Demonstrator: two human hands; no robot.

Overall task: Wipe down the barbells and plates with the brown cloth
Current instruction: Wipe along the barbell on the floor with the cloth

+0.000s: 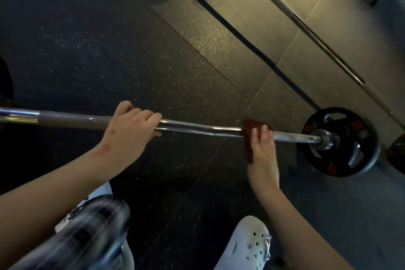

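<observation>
The barbell (197,128) runs across the view above the dark floor (131,50), with a black plate (341,155) on its right end. The left grip (129,129) is clamped round the bar near its middle. The right grip (262,151), slightly blurred, holds the cloth (252,131) against the bar near the plate, its fingers bent over it. Another bar (306,26) lies well beyond.

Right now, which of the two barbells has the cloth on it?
The near barbell with the black plate: the right hand holds the brown cloth on it. The far barbell lies untouched.
</observation>
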